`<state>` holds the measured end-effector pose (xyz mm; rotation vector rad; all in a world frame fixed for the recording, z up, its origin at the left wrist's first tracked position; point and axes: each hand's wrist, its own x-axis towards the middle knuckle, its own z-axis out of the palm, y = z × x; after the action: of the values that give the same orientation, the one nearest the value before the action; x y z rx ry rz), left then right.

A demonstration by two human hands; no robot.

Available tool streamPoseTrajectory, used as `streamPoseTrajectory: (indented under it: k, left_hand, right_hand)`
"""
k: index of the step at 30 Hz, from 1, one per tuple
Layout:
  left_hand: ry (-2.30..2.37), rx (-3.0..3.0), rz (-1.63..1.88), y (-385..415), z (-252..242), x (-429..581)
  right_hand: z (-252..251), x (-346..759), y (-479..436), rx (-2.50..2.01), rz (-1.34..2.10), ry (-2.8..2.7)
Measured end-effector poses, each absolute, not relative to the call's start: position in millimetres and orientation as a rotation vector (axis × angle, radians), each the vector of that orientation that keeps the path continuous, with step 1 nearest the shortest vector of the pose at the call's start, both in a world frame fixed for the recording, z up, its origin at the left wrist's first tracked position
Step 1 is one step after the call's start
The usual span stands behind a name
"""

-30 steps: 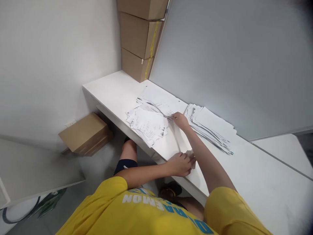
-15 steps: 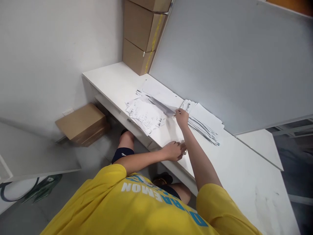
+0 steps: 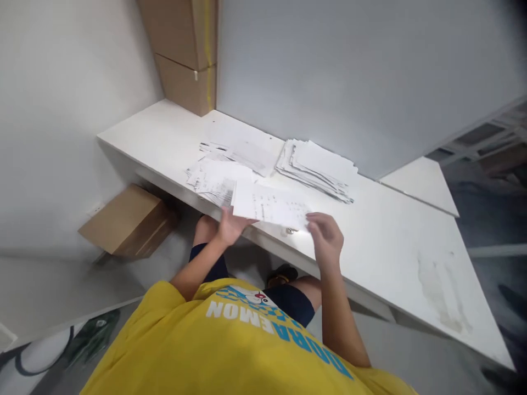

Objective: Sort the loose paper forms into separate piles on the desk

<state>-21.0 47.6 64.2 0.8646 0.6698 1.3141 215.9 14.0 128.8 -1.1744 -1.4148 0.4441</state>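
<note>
I hold a printed white sheet of paper (image 3: 269,206) with both hands, just above the front edge of the white desk (image 3: 387,241). My left hand (image 3: 230,226) grips the sheet's left end from below. My right hand (image 3: 327,237) pinches its right corner. Behind the sheet, a loose pile of printed papers (image 3: 214,178) lies on the desk at the left. A neater stack of papers (image 3: 315,167) sits to the right of it, against the grey partition (image 3: 349,71).
Cardboard boxes (image 3: 181,49) are stacked at the desk's far left corner. Another cardboard box (image 3: 123,222) lies on the floor under the desk's left end. A second white tabletop (image 3: 420,184) adjoins the desk at right. My knees are under the desk.
My right hand pulled a sheet from the left pile and brought it toward me. My left hand left the desk edge and took the sheet's other end. The view swung right.
</note>
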Motion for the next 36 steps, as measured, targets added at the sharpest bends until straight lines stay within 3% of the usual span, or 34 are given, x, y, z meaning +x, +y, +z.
streamPoseTrajectory:
  k: [6,11,19,23,28,36]
  left_hand:
    - [0.938,1.303,1.118,41,67,-50]
    - [1.061,1.619,1.291,49,68,-10]
    - [0.638,2.212,1.559,105,80,45]
    - [0.807,2.246,1.516,113,63,44]
    - [0.973,2.099,1.382,81,55,28]
    - [1.260,1.883,0.923,30,48,8]
  right_hand:
    - [77,219,-67,-1.427,0.555,-1.225]
    - [75,232,-68,-1.477,0.591,-1.012]
    - [53,269,-26,-1.459,0.492,-0.927]
    - [29,258,-17,-1.535,0.552,-0.910]
    - [38,254,-37,-1.537,0.548,-0.850]
    - [28,270,-81,-1.679,0.993,-0.776]
